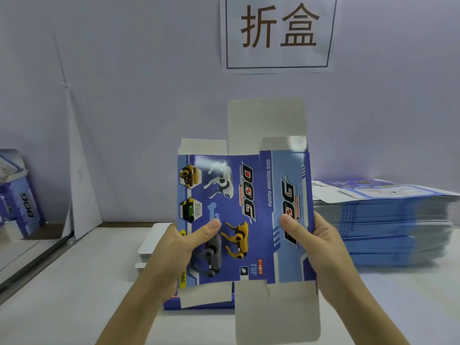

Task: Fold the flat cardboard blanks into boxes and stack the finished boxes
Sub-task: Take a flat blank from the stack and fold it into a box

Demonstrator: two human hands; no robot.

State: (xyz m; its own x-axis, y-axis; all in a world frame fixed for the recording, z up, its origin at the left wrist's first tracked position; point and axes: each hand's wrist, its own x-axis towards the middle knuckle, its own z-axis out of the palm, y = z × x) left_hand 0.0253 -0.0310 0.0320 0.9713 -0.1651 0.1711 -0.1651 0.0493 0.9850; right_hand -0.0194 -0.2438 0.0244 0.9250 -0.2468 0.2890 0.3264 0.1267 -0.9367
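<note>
A pale wall with a paper sign (277,33) backs a white table (62,295). Above the table, a flat cardboard blank (249,195) stands upright, printed face to the camera. The left hand (174,250) pinches its left edge and the right hand (321,247) its right edge, thumbs in front and fingers behind. Both grips sit low on the blank, so its long axis runs up and away from them, with grey flaps above and below. The panel crease lies between the thumbs, nearer the right one. Opening the sleeve likely means pushing the two edges together. The stack of blanks (388,225) lies beyond the right grip, and finished boxes (17,192) stand far past the left.
</note>
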